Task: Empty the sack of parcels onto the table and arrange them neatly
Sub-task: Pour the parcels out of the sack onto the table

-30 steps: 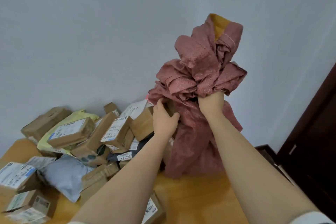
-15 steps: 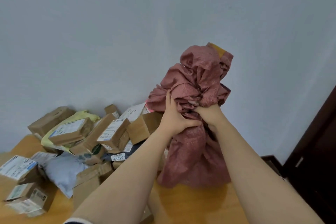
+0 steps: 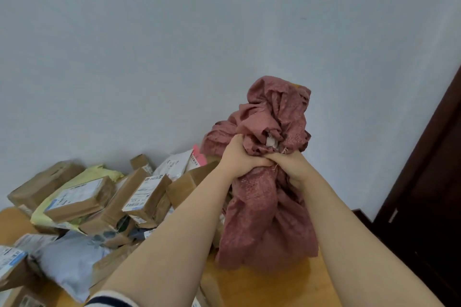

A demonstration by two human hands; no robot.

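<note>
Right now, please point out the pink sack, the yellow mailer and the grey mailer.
pink sack (image 3: 264, 219): head view, lower hanging cloth.
yellow mailer (image 3: 107, 172): head view, upper edge.
grey mailer (image 3: 67, 264): head view, its middle.

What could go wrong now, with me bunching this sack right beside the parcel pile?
The sack hangs beside the loose pile; swinging it could topple the tilted boxes. Its folds may hide a parcel, which could drop as the left hand and right hand gather it.

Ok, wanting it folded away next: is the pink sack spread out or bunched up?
Bunched up: the pink woven fabric sack is crumpled into a wad, left hand and right hand gripping its middle.
</note>
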